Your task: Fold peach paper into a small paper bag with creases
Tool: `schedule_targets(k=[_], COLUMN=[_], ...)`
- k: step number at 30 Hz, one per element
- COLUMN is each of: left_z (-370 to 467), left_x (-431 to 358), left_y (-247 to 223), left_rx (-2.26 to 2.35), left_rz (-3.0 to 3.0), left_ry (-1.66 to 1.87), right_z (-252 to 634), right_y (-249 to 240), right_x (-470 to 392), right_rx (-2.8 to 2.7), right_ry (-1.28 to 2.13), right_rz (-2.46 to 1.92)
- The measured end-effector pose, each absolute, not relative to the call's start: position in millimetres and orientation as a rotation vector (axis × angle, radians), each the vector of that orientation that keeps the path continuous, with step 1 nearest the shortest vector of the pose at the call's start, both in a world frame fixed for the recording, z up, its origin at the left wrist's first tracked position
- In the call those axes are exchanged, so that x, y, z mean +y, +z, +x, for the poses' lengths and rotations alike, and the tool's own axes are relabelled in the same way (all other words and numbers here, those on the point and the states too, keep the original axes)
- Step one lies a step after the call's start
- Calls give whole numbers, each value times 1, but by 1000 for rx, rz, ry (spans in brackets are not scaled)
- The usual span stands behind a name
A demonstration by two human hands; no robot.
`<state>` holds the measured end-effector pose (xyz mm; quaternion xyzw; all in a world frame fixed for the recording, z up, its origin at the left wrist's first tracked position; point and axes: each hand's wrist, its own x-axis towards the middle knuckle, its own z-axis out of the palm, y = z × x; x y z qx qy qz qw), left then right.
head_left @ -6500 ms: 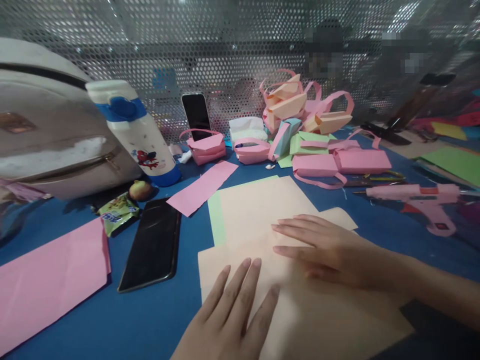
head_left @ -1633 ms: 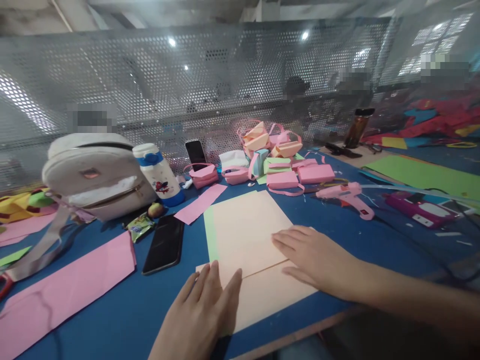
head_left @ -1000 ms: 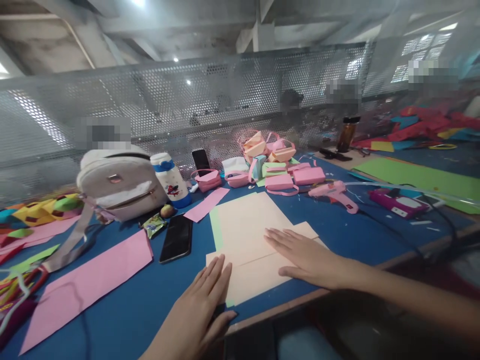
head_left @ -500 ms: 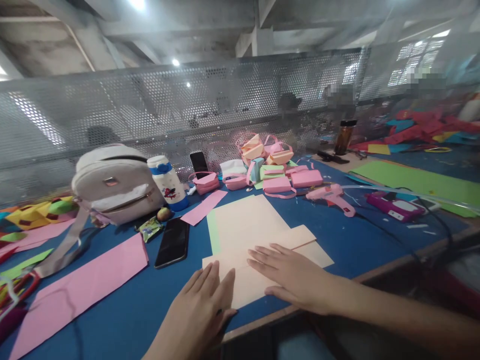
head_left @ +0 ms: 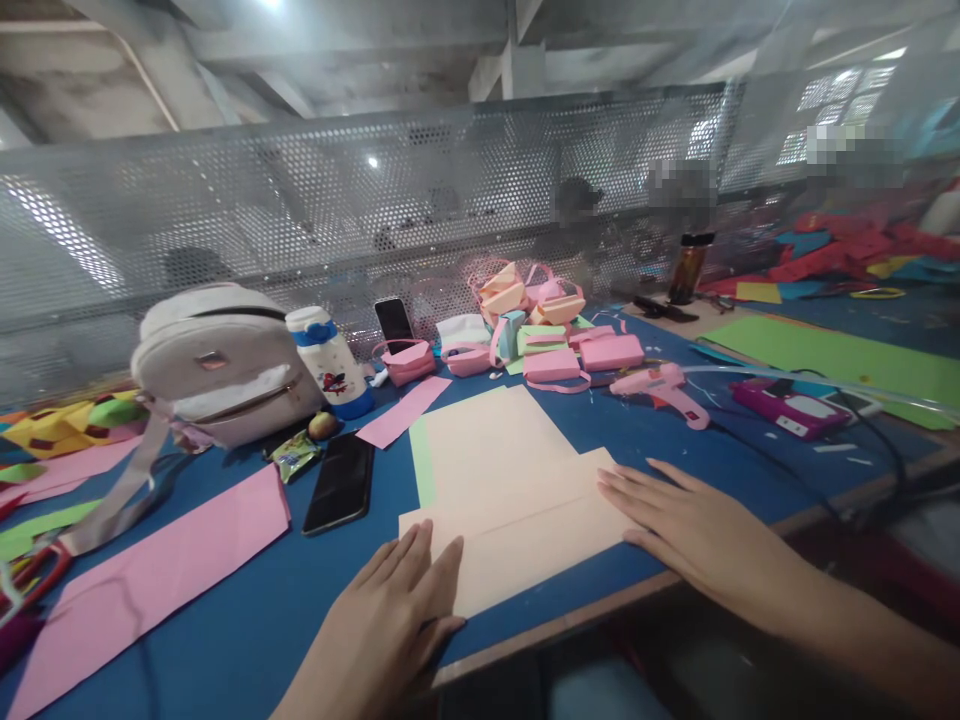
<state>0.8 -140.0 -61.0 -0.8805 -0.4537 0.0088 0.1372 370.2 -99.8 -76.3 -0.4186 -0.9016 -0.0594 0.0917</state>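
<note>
The left hand [head_left: 379,612] and right hand [head_left: 694,522] are open and flat, gripping nothing. They touch both ends of the folded peach paper [head_left: 536,532] on the blue tabletop [head_left: 225,610]. If one end slips, the fold could go crooked. I can't see inside the bottle [head_left: 334,370] or bag [head_left: 217,385].

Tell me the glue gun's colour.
The glue gun is pink, seen best in the head view.

Lays left hand [head_left: 386,610] palm down at lower centre-left, angled toward upper right, with fingers extended. Holds right hand [head_left: 697,530] open and palm down, right of centre, pointing upper left, with right forearm [head_left: 862,625] slanting toward the lower right corner.
</note>
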Motion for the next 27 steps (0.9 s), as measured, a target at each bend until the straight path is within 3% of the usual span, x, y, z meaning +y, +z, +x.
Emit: schedule_targets(k=[12, 17, 20, 24, 27], left_z=[1, 7, 8, 1, -5], left_x=[-142, -135, -132, -136, -141], left_y=[-59, -29, -18, -23, -28], left_rx=[-1326, -1361, -1385, -1370, -1358], left_rz=[-2569, -2719, -2767, -2743, -2716], left_ry=[-104, 91, 89, 51, 14], right_z=[392, 375, 354, 334, 339], right_y=[-83, -61, -51, -51, -59], right_x=[-100, -90, -83, -79, -78], right_rx=[-2609, -2571, -2581, -2726, -2710], right_ry=[-379, -359, -185, 295, 462], right_rz=[-1329, -1362, -1258, -1035, -1126])
